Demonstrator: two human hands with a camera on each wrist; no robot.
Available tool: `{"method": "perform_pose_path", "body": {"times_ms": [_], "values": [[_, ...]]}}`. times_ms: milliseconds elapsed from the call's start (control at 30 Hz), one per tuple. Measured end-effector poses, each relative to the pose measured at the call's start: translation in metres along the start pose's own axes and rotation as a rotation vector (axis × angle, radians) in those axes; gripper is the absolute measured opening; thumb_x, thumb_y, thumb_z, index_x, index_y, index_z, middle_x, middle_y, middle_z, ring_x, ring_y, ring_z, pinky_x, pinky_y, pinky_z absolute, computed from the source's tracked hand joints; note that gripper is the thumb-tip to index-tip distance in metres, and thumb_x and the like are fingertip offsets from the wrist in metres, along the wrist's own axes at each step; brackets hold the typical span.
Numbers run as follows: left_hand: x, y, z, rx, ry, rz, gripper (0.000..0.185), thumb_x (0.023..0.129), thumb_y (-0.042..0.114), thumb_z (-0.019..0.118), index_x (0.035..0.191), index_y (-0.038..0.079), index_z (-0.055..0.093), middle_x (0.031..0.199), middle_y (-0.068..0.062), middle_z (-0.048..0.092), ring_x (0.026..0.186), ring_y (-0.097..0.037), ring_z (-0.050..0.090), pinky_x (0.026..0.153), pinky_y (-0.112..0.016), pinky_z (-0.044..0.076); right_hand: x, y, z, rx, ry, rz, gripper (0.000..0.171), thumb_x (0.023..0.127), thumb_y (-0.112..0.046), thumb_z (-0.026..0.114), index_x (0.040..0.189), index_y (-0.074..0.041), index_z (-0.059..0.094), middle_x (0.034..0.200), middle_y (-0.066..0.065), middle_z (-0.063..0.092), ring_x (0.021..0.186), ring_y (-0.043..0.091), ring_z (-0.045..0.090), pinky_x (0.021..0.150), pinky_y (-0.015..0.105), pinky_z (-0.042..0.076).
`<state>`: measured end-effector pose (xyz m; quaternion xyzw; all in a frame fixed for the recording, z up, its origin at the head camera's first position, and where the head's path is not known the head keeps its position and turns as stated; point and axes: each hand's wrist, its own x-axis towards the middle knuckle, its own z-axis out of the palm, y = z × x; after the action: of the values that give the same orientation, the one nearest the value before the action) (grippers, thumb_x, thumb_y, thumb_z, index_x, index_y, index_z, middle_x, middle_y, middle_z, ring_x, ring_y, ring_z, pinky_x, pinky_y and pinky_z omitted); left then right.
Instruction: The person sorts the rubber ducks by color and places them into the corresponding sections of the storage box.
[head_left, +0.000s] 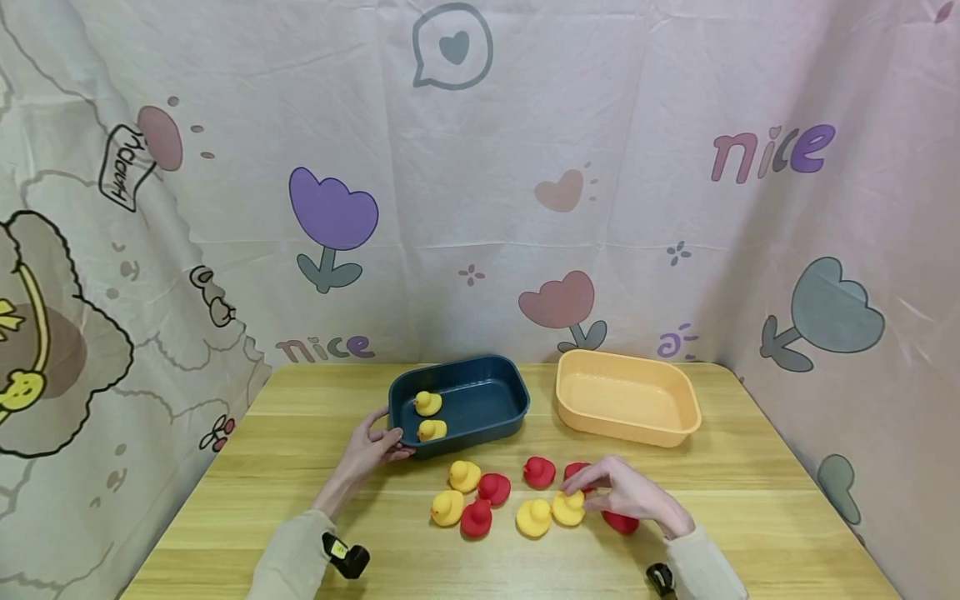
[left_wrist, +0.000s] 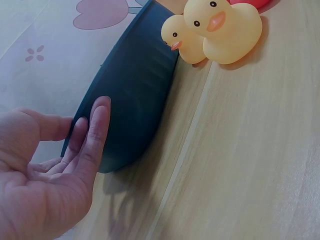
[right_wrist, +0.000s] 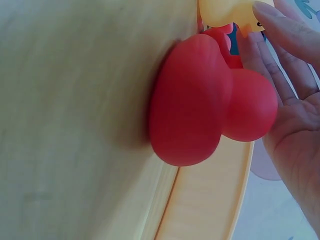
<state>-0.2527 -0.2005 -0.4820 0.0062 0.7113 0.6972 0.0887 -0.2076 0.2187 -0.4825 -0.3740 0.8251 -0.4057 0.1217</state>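
- Head view: left hand (head_left: 372,447) at 9 o'clock of the blue tub (head_left: 480,392), straight fingers laid against its near-left corner, nothing gripped.
- Inside the tub, two yellow ducks (head_left: 428,403) at its 8 o'clock end, one just behind the other.
- Right hand (head_left: 624,492) low over the loose cluster on the table (head_left: 750,500), fingertips on a yellow duck (head_left: 568,508) (fingers relaxed, not visibly closed round it).
- Just under the palm, at 5 o'clock of that duck, a red duck (head_left: 621,522), half hidden.
- Orange tub (head_left: 628,398) at 3 o'clock of the blue one, a gap between them.
- More ducks between the hands: yellow ones at 9 and 10 o'clock of the cluster, red ones mixed in.
- Left wrist view: flat fingers (left_wrist: 95,131) pressed on the blue tub's (left_wrist: 135,90) outer wall, thumb apart, hand spread wide.
- Two yellow ducks (left_wrist: 225,30) at 1 o'clock, on the table beside the wall (touching each other).
- Right wrist view: red duck (right_wrist: 205,100) filling the middle, lying against the open palm (right_wrist: 295,135).
- Fingers stretched toward 12 o'clock, their tips at the yellow duck (right_wrist: 225,11); pinch or mere touch, cannot tell.
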Motion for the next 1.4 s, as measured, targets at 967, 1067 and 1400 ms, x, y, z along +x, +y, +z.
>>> {"method": "perform_pose_path", "body": {"times_ms": [967,1067,1400], "values": [[0.001,0.0,0.0,-0.009,0.0,-0.003,0.057,0.091,0.006,0.046,0.14,0.006,0.017,0.086,-0.02,0.061,0.076,-0.027,0.067,0.076,-0.038,0.056,-0.002,-0.004,-0.004,-0.018,0.057,0.024,0.027,0.074,-0.009,0.069,0.1,-0.014,0.067,0.104,0.002,0.066,0.089,0.009,0.06,0.082,0.029,0.053],[0.001,0.001,0.0,-0.011,-0.002,-0.005,0.057,0.091,0.006,0.046,0.14,0.006,0.016,0.084,-0.017,0.061,0.077,-0.028,0.067,0.076,-0.037,0.056,-0.001,-0.005,-0.005,-0.003,0.066,0.0,0.026,0.074,-0.011,0.069,0.1,-0.013,0.067,0.103,0.003,0.066,0.089,0.011,0.061,0.081,0.031,0.054],[0.0,0.001,0.0,0.001,-0.007,0.0,0.056,0.091,0.007,0.046,0.14,0.006,0.017,0.08,-0.011,0.061,0.077,-0.026,0.067,0.075,-0.035,0.056,0.008,-0.027,-0.014,0.025,0.091,-0.086,0.025,0.076,-0.008,0.068,0.1,-0.005,0.066,0.101,0.011,0.066,0.089,0.018,0.061,0.078,0.032,0.054]]}}
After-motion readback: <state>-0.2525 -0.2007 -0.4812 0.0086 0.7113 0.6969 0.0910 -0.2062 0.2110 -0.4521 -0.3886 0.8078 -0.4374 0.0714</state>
